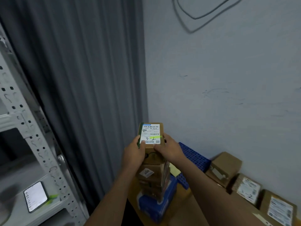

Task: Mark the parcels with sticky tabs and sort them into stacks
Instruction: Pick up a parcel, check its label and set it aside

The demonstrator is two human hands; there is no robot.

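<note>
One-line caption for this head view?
Both hands, left and right, set a tabbed parcel atop a tall stack.

Views: one only, head-worn and wide-angle, so no second view shares anything with it.
Position: above and behind both forearms, which enter from the bottom edge.
Facing: forward and down into a room corner, grey curtain [84, 82] on the left, pale wall [228, 79] on the right.
Nearness: close; the parcel stack [153, 178] sits just past the hands, low centre.
Edges: metal shelving [32, 144] bows at far left, floor parcels [249, 190] blur at lower right.
</note>
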